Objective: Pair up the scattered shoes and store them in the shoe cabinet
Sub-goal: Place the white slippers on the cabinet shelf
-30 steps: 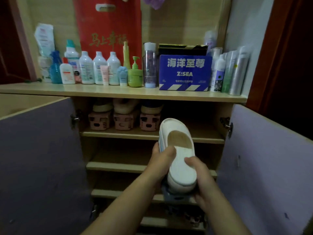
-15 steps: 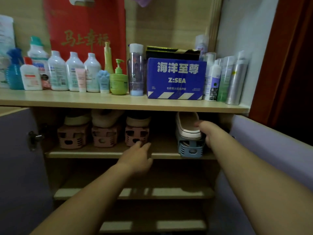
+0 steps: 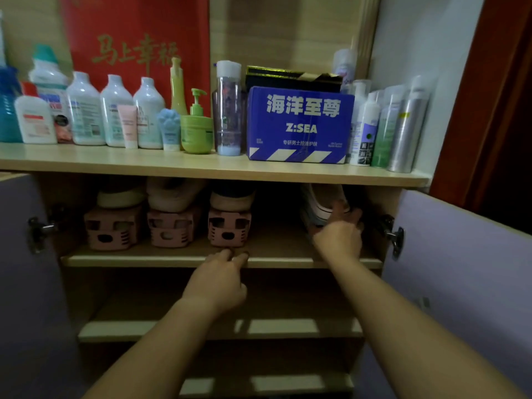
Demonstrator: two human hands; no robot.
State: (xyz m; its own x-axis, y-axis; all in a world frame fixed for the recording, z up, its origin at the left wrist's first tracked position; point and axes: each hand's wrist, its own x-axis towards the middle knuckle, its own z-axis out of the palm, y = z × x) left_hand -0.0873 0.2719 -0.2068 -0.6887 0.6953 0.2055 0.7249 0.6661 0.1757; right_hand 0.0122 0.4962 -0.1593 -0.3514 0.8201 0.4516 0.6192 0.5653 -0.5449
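Note:
The shoe cabinet stands open, and its top inner shelf (image 3: pixel 161 259) carries three pink shoe racks (image 3: pixel 229 230) with shoes stacked on them. At the right end of that shelf a white shoe (image 3: pixel 316 201) sits tilted on a blue rack that my hand mostly hides. My right hand (image 3: pixel 339 234) reaches in and holds the shoe and rack from the front, fingers curled against them. My left hand (image 3: pixel 221 279) rests on the shelf's front edge below the third pink rack and holds nothing.
The counter (image 3: pixel 201 165) above is crowded with bottles, a green pump jar (image 3: pixel 197 131) and a blue box (image 3: pixel 299 128). Purple doors (image 3: pixel 460 254) hang open on both sides. Lower shelves (image 3: pixel 276 326) lie below my arms.
The white shoe on its blue rack went from mid-air in both hands onto the top shelf's right end. My left hand let go and dropped to the shelf edge.

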